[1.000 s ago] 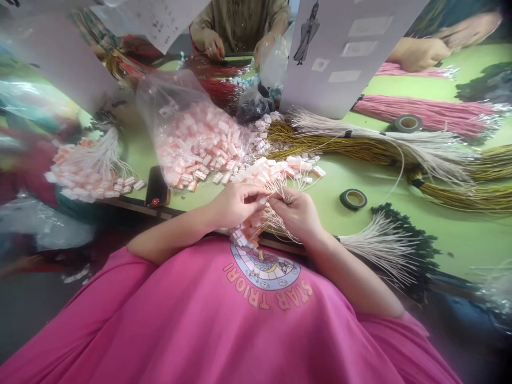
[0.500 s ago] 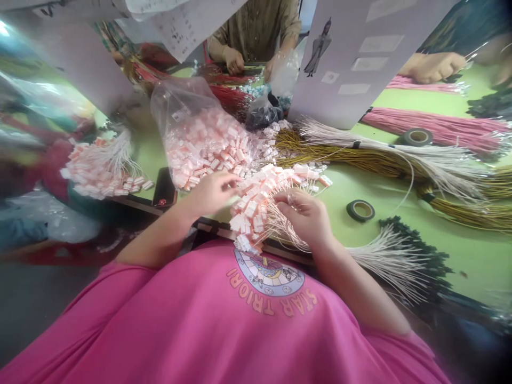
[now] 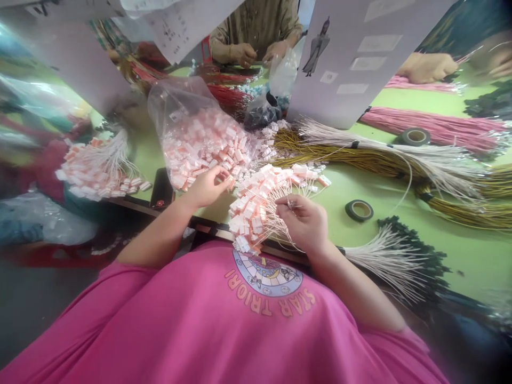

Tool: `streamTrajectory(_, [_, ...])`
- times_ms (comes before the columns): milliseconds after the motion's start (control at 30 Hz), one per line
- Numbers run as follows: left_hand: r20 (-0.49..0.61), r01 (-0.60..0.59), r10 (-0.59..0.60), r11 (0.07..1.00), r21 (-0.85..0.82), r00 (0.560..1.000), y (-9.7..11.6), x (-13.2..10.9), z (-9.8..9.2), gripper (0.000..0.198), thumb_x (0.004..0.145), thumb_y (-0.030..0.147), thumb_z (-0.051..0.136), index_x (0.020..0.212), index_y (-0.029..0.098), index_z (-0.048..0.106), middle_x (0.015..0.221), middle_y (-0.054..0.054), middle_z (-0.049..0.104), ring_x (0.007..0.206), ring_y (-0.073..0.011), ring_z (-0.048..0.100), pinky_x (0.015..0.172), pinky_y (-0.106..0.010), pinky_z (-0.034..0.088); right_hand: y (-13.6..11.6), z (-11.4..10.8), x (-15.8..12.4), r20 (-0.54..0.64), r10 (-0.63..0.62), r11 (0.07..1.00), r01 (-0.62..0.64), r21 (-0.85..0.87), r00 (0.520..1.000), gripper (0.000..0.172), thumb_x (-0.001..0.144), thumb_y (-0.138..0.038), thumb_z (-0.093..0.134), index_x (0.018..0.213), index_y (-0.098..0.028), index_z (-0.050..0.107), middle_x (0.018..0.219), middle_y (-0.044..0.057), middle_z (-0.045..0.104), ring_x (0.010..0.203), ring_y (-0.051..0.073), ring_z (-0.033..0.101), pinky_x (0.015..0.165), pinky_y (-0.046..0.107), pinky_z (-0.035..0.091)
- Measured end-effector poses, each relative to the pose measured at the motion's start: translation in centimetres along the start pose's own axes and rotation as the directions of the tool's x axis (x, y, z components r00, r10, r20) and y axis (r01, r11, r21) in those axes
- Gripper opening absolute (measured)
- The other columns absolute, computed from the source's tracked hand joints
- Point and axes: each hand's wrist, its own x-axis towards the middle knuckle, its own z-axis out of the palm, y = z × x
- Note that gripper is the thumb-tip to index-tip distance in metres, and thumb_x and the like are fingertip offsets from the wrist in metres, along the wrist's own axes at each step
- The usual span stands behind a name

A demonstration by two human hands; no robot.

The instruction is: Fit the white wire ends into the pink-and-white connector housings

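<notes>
My left hand (image 3: 210, 186) is closed in a pinch, a small pinkish-white connector housing (image 3: 232, 184) at its fingertips. The pile behind blends with it, so its outline is hard to make out. My right hand (image 3: 303, 220) is closed too, thumb and forefinger pinching a thin white wire whose end is too small to see clearly. Between both hands a bunch of white wires (image 3: 276, 216) fans out at the table's front edge. Pinkish-white housings (image 3: 250, 205) cap the wires on the fan's left and far sides.
A clear plastic bag (image 3: 176, 114) spills loose housings behind my left hand. Finished-looking wires with housings (image 3: 94, 170) lie far left. Rolls of dark tape (image 3: 359, 210), yellow and white wire bundles (image 3: 372, 154) and black-tipped wires (image 3: 394, 261) lie right. Upright panels (image 3: 340, 64) separate co-workers' hands (image 3: 244, 55).
My left hand has drawn back leftward from the housings on the fan, towards the loose pile, its fingers now pinched. My right hand stays by the wires, slightly lower.
</notes>
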Motion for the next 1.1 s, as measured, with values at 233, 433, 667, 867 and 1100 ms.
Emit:
streamTrajectory(233, [0.118, -0.107, 0.213, 0.809, -0.578, 0.97, 4.3, -2.4, 0.2, 0.009, 0.072, 0.02, 0.068, 0.078, 0.015, 0.063, 0.09, -0.004, 0.06, 0.079, -0.0132, 0.059, 0.071, -0.027, 0.05, -0.9, -0.9, 0.1, 0.032, -0.136, 0.988, 0.138, -0.062, 0.99, 0.013, 0.081, -0.017, 0.058, 0.085, -0.018, 0.07, 0.063, -0.002, 0.066, 0.051, 0.008, 0.055, 0.051, 0.022, 0.044])
streamTrajectory(433, [0.155, -0.079, 0.2, 0.822, -0.565, 0.967, 6.0, -3.7, 0.5, 0.027, 0.069, 0.011, 0.07, 0.093, 0.016, 0.059, 0.095, -0.003, 0.059, 0.084, -0.0121, 0.056, 0.071, -0.023, 0.049, -1.2, -0.9, 0.2, 0.113, -0.376, 0.915, 0.388, -0.113, 0.92, 0.011, 0.083, -0.014, 0.058, 0.08, -0.015, 0.069, 0.066, 0.003, 0.066, 0.062, 0.012, 0.06, 0.058, 0.025, 0.046])
streamTrajectory(667, [0.201, 0.033, 0.111, 0.797, -0.603, 0.973, 5.6, -4.3, 0.9, 0.024, 0.072, 0.011, 0.07, 0.095, 0.014, 0.063, 0.095, -0.005, 0.064, 0.079, -0.0103, 0.06, 0.069, -0.021, 0.051, -1.2, -0.7, 0.4, 0.099, -0.303, 0.918, 0.318, -0.237, 0.948, 0.015, 0.082, -0.013, 0.052, 0.071, -0.015, 0.062, 0.064, 0.003, 0.065, 0.058, 0.012, 0.058, 0.057, 0.024, 0.045])
streamTrajectory(867, [0.074, -0.035, 0.131, 0.678, -0.734, 0.989, 5.3, -4.3, 1.1, 0.022, 0.073, 0.015, 0.071, 0.095, 0.017, 0.064, 0.087, -0.002, 0.067, 0.077, -0.0122, 0.064, 0.067, -0.023, 0.054, -1.1, -0.8, 0.4, 0.119, -0.182, 0.964, 0.201, -0.176, 0.976, 0.014, 0.083, -0.018, 0.055, 0.074, -0.016, 0.065, 0.064, 0.0, 0.067, 0.055, 0.009, 0.058, 0.053, 0.02, 0.044])
streamTrajectory(1100, [0.054, -0.09, 0.167, 0.745, -0.661, 0.985, 6.6, -4.7, 1.5, 0.027, 0.067, 0.018, 0.076, 0.092, 0.016, 0.068, 0.085, -0.004, 0.07, 0.072, -0.0125, 0.065, 0.059, -0.021, 0.054, -0.7, -0.6, 0.6, 0.203, -0.216, 0.964, 0.242, -0.11, 0.955, 0.014, 0.085, -0.018, 0.054, 0.082, -0.017, 0.068, 0.071, 0.001, 0.07, 0.064, 0.011, 0.064, 0.06, 0.022, 0.048])
